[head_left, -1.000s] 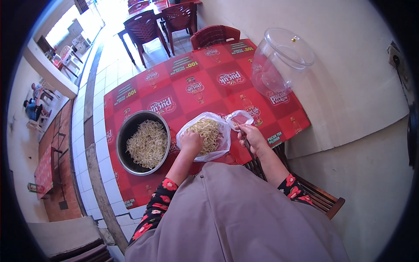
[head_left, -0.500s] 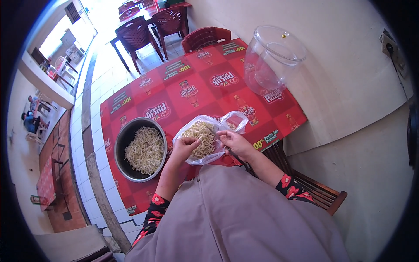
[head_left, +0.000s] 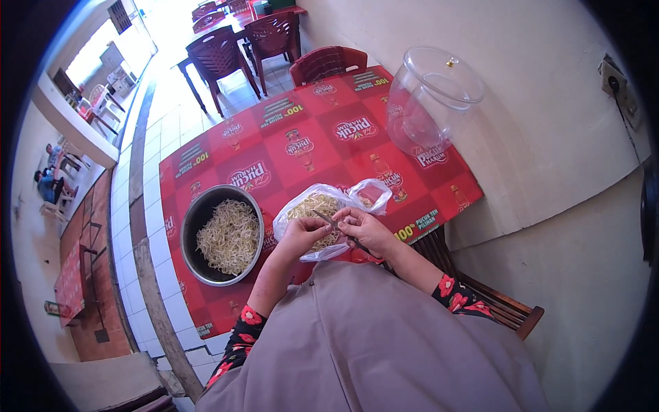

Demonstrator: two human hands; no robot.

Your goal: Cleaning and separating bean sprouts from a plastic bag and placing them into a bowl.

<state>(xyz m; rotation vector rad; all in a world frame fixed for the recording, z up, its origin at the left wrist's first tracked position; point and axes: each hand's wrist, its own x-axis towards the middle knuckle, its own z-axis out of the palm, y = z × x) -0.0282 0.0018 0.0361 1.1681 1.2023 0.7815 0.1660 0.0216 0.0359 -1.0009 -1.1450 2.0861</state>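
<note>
My right hand is closed around a small knife, its blade pointing up and left. My left hand is pinched beside the blade; what its fingertips hold is too small to make out. Both hands are over an open white plastic bag of bean sprouts, which they partly cover. Just behind my right hand sits a smaller clear plastic bag with a few pale bits in it. To the left stands a deep metal pot, its bottom covered by a heap of bean sprouts.
A red patterned cloth covers the table. At its far right stands a large clear lidded jar, near the wall. A red plastic chair is at the far edge; a wooden slatted chair is at my right. Two people sit far left.
My left hand has moved right and slightly down, closer to my right hand. The knife blade now shows between the two hands, over the sprouts.
</note>
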